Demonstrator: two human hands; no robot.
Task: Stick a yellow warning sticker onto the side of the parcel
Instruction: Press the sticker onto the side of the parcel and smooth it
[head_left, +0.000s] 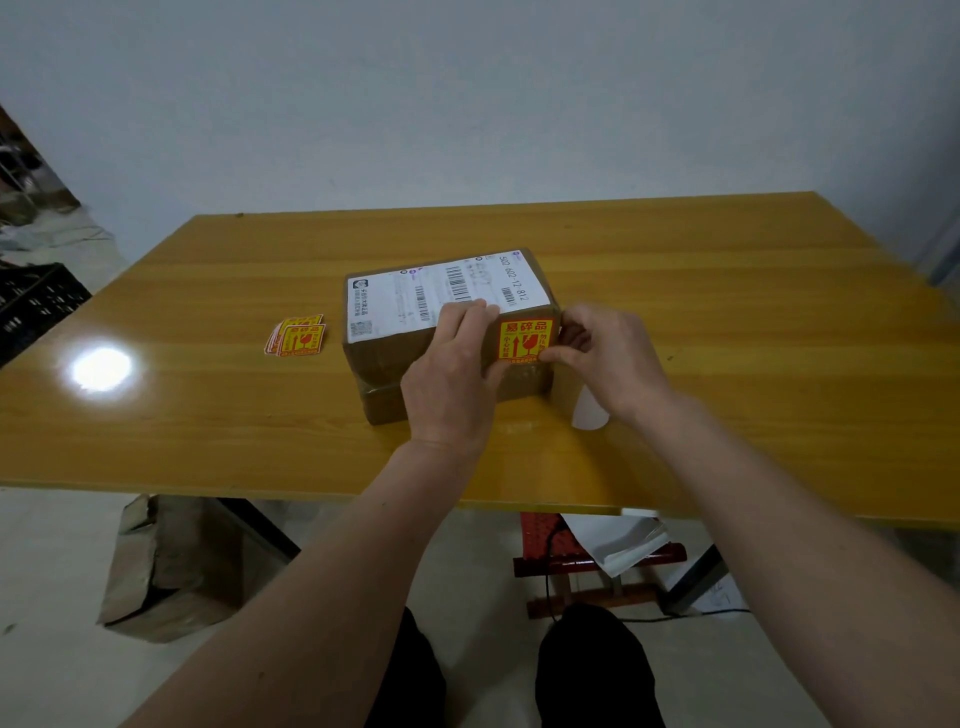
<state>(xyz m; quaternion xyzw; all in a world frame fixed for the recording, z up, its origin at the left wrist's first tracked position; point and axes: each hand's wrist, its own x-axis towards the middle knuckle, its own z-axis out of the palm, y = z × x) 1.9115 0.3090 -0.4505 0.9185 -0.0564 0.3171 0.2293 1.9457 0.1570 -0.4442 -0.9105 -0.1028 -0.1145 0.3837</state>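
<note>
A brown cardboard parcel (384, 358) with a white shipping label on top lies in the middle of the yellow table (208, 415). A yellow warning sticker (524, 340) with red print lies against the parcel's near side, close to the right corner. My left hand (457, 374) rests on that side with its fingers over the top edge, touching the sticker's left edge. My right hand (608, 353) pinches the sticker's right edge at the parcel's corner.
A small stack of spare yellow stickers (296, 335) lies on the table left of the parcel. A white backing paper (589, 410) lies under my right wrist. Under the table are a torn cardboard box (171, 566) and a red stool (582, 561). A black crate (36, 301) stands at the left.
</note>
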